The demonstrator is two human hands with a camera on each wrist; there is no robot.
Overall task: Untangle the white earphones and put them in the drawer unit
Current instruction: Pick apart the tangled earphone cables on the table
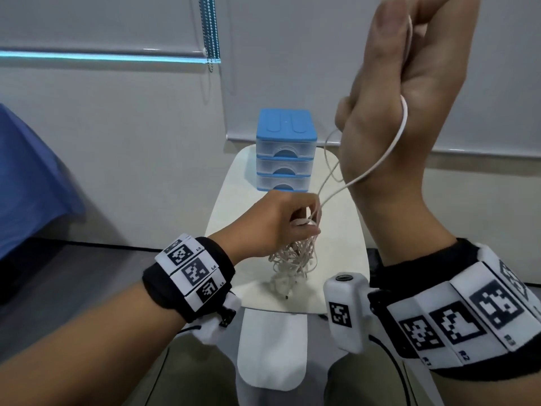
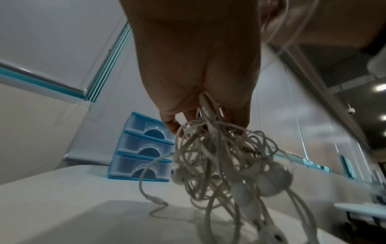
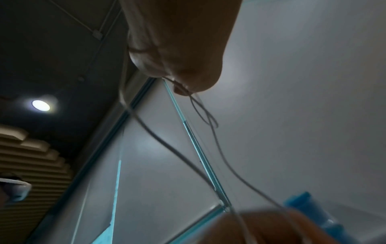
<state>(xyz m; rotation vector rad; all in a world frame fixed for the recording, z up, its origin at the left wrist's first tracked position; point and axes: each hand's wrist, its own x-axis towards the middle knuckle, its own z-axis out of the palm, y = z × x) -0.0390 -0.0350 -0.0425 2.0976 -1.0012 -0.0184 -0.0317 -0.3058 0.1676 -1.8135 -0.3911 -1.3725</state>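
Dangling from the left hand's (image 1: 278, 221) pinch, earphones (image 1: 292, 259); right hand (image 1: 404, 92) pinches one strand.

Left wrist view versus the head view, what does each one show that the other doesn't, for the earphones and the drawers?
Only the left wrist view shows, up close, the earbuds in the tangled white earphone cable bundle and the plug end trailing onto the white table.

Only the head view shows the right hand raised high, pulling one white strand up from the bundle, and both marker-patterned wristbands.

Both show the left hand with its grip on the bundle above the table, and the blue three-drawer plastic unit with all drawers closed.
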